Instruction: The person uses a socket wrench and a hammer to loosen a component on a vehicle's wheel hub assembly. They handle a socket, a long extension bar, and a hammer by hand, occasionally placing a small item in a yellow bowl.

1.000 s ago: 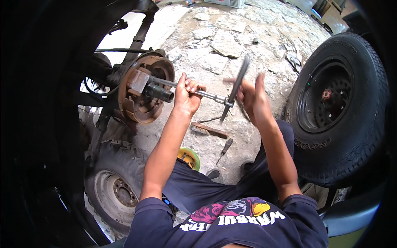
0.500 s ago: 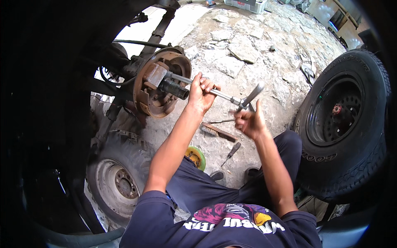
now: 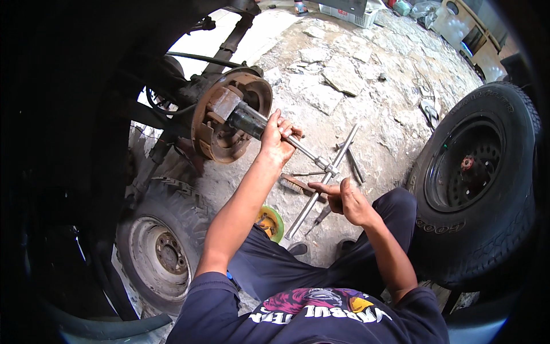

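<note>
My left hand [image 3: 279, 139] is wrapped round the long steel shaft of a T-bar wrench [image 3: 312, 155]. The shaft's far end meets the rusty block on the wheel hub [image 3: 222, 103], beside a dark greasy spindle tube [image 3: 245, 124]. Across the near end runs the sliding T-handle [image 3: 301, 215], slanting toward my knees. My right hand [image 3: 350, 204] is beside the handle's lower half, index finger stretched out over it and thumb raised; the other fingers are curled. Whether it touches the bar is unclear. Round the hub sits a rusty brake backing plate [image 3: 207, 143].
A wire brush [image 3: 297, 184], a screwdriver [image 3: 322, 215] and a dark rod [image 3: 357, 165] lie on the stone floor. A green-rimmed round container [image 3: 277, 222] is by my leg. One wheel [image 3: 137, 241] stands left, a big tyre [image 3: 487, 229] right. A white crate [image 3: 358, 18] is far off.
The T-handle has swung round the shaft, its upper end now pointing away and lower end toward my legs. My right hand has dropped slightly lower. My left hand keeps its hold.
</note>
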